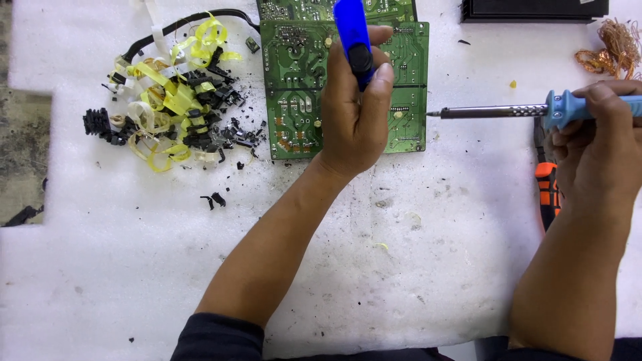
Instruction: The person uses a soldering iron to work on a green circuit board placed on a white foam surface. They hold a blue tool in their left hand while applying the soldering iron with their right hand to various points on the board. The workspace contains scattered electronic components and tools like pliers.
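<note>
White foam table point(401, 267): left hand point(354, 113) clenched round blue tool point(352, 37), right hand point(598, 140) gripping soldering iron point(508, 111).

Both hands point(354, 117) point(595, 144) clenched — forearms reaching forward.

A white foam-covered desk point(334, 267) carries a green circuit board point(294, 87), yellow tape scraps point(167, 93) at left, copper wire point(612, 50) far right.
</note>
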